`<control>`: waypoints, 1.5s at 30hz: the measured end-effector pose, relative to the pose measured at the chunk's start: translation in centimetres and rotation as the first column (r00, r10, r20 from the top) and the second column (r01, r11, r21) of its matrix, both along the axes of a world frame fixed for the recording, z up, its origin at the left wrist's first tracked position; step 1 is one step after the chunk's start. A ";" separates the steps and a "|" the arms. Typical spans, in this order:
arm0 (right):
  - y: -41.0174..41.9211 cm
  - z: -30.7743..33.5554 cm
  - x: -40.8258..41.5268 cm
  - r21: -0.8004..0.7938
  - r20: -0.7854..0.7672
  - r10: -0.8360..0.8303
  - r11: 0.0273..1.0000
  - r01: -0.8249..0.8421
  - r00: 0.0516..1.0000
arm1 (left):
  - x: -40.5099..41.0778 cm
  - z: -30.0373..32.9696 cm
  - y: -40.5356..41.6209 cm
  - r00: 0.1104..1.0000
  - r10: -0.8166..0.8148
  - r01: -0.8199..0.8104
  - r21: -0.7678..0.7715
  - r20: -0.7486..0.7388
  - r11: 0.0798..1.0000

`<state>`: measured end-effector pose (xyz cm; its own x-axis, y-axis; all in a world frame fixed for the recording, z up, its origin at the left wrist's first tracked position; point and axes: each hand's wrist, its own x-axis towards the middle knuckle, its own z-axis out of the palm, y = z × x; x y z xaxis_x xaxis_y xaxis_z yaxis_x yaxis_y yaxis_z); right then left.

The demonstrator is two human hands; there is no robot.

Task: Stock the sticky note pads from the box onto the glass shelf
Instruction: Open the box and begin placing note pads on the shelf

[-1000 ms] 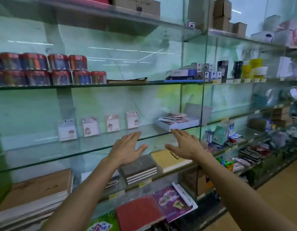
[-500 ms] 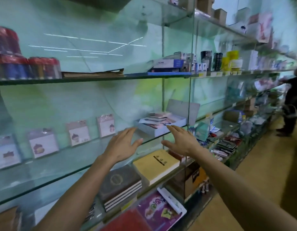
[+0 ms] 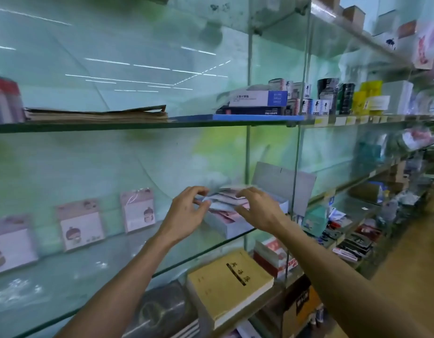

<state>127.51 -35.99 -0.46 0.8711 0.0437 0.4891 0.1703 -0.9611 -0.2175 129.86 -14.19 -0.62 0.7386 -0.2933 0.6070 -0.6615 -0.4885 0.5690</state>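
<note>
A glass shelf (image 3: pixel 94 272) runs across a shop wall of pale green glass panels, with more glass shelves above and below and a wooden floor (image 3: pixel 406 252) at right. Near the shelf's right end sits a white box (image 3: pixel 231 226) with its grey lid (image 3: pixel 284 182) raised behind it, and loose pads (image 3: pixel 222 200) are heaped inside. Both hands are in the box: the left hand (image 3: pixel 186 211) curls its fingers and thumb round the left edge of the heap, and the right hand (image 3: pixel 258 208) has its fingers bent onto the top pads, though blur hides whether it truly grips. Three stocked pads (image 3: pixel 137 209) lean upright against the back glass to the left, well apart from the box. The shelf above carries flat brown folders (image 3: pixel 96 114) and small cartons (image 3: pixel 259 98). Below lies a yellow book (image 3: pixel 229 284).
</note>
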 end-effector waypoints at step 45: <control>18.6 -0.8 7.4 0.889 0.186 0.529 0.269 -0.371 0.828 | 4.1 2.2 14.3 0.960 -0.010 -0.189 -0.677 -0.279 0.711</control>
<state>134.87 -17.42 -1.25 0.9106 0.0789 0.4057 0.4065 0.0071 -0.9136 133.99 0.11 1.57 0.8892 0.2106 0.4061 -0.4263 0.0591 0.9027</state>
